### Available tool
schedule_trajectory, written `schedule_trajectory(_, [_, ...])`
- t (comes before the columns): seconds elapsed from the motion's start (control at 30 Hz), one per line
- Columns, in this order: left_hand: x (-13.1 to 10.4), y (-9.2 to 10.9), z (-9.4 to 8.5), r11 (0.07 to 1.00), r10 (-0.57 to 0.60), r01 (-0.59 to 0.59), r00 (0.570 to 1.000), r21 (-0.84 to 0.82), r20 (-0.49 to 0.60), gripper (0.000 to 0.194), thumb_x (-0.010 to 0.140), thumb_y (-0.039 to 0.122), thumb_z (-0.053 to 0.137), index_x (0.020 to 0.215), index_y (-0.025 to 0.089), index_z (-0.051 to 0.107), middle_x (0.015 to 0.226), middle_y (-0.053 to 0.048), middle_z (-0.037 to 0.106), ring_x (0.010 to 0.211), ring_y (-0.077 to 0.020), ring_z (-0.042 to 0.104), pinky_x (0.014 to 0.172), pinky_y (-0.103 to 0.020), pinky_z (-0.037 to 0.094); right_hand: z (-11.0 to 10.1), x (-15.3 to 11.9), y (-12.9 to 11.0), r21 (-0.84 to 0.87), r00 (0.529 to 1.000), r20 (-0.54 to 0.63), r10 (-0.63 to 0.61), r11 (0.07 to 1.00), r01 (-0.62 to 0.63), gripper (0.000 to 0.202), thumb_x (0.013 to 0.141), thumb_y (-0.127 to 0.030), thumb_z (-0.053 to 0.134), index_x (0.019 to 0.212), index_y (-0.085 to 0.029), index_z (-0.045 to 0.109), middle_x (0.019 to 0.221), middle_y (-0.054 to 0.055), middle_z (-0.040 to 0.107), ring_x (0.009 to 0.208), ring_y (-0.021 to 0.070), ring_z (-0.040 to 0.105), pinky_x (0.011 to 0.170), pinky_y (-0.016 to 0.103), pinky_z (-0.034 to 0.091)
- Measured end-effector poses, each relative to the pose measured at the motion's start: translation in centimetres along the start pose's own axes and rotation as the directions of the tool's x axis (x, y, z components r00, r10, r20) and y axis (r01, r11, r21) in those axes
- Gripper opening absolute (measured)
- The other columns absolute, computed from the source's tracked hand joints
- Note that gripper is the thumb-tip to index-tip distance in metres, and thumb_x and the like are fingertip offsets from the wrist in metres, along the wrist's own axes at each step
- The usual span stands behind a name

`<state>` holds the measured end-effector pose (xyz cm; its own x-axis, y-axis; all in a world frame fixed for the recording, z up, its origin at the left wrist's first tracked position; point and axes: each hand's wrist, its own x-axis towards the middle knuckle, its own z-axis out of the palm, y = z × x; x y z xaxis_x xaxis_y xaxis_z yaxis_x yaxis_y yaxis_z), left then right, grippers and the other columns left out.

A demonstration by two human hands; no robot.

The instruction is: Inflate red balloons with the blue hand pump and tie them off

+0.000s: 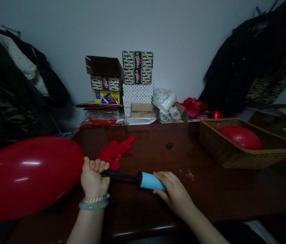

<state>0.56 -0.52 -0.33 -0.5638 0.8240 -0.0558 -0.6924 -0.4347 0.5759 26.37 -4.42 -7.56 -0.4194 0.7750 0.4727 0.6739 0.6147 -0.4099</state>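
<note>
In the head view, we are gripping the pump (148,180) — our left hand (94,176) clenching its black end, our right hand (174,193) wrapping its blue barrel. The balloon (33,174) is bulging left of the pump, nearer the left hand, long axis running sideways — neck hidden.

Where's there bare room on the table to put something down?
The table is bare in front of the basket, right of the little colourful bits, and farther back between the red bundle and dark coil. It's crowded towards the left, around the big red balloon, left hand and blue pump.
</note>
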Motion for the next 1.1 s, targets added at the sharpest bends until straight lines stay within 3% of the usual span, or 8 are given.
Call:
schedule_trajectory(0.2, [0.1, -0.2, -0.4, 1.0, -0.003, 0.003, 1.0, 0.002, -0.01, 0.044, 0.09, 0.031, 0.052, 0.054, 0.018, 0.028, 0.043, 0.007, 0.026, 0.038, -0.0066, 0.023, 0.039, -0.021, 0.026, 0.6, -0.4, 0.0, -0.024, 1.0, -0.021, -0.018, 1.0, 0.017, 0.047, 0.087, -0.031, 0.063, 0.129, -0.018, 0.048, 0.116, 0.013, 0.06, 0.104, 0.0272, 0.056, 0.09, 0.046, 0.048])
schedule_trajectory(0.63, [-3.4, -4.9, 0.9, 0.988, -0.148, 0.145, 0.987, 0.056, 0.059, 0.049, 0.086, 0.036, 0.058, 0.053, 0.019, 0.028, 0.045, 0.007, 0.025, 0.039, -0.0066, 0.023, 0.04, -0.022, 0.027, 0.9, -0.6, -1.8, -0.003, 1.0, -0.002, 0.004, 1.0, -0.004, 0.046, 0.088, -0.034, 0.06, 0.13, -0.018, 0.048, 0.112, 0.012, 0.061, 0.099, 0.0259, 0.057, 0.088, 0.044, 0.049])
schedule_trajectory(0.87, [-2.8, -4.3, 0.8, 0.989, -0.134, 0.129, 0.988, 0.066, 0.071, 0.05, 0.086, 0.037, 0.059, 0.053, 0.019, 0.027, 0.045, 0.007, 0.025, 0.039, -0.0063, 0.023, 0.04, -0.021, 0.027, 1.0, -0.3, -1.8, -0.011, 1.0, 0.017, 0.011, 1.0, -0.01, 0.049, 0.086, -0.035, 0.063, 0.13, -0.017, 0.05, 0.114, 0.012, 0.062, 0.102, 0.0253, 0.058, 0.091, 0.043, 0.049])
schedule_trajectory(1.1, [-0.8, -2.2, 0.2, 0.996, -0.07, 0.067, 0.997, 0.063, 0.035, 0.047, 0.084, 0.036, 0.06, 0.055, 0.019, 0.027, 0.043, 0.008, 0.027, 0.037, -0.0062, 0.024, 0.04, -0.021, 0.028, 0.3, -0.3, -0.7, -0.043, 0.997, 0.075, 0.024, 0.999, -0.021, 0.054, 0.079, -0.03, 0.072, 0.128, -0.018, 0.053, 0.113, 0.01, 0.065, 0.1, 0.0255, 0.061, 0.089, 0.042, 0.052])
